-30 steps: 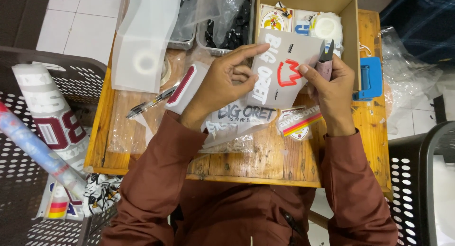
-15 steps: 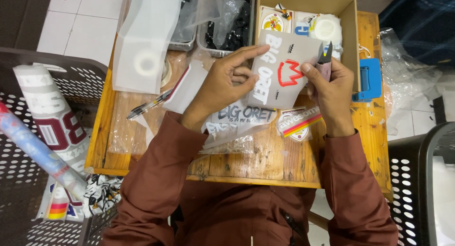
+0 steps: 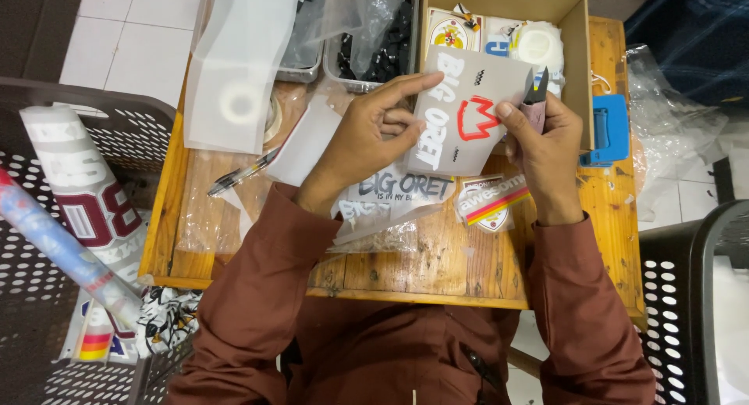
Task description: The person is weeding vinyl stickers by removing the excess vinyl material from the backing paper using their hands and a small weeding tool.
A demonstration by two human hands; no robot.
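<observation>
Now the left hand (image 3: 367, 140) pinches the grey sticker sheet (image 3: 460, 112) above the wooden table (image 3: 437, 268). The right hand (image 3: 546, 143) grips it too, clasping small snips (image 3: 535, 93). White letters and red shape remain attached; trimming seemingly unfinished.

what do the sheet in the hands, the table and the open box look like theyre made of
Sheet: probably thin vinyl or film on backing, semi-matte grey; it flexes between the left hand and right hand.
Table: wood, worn finish, with visible grain and plank seams.
Open box: brown cardboard, matte, with folded flaps.
</observation>
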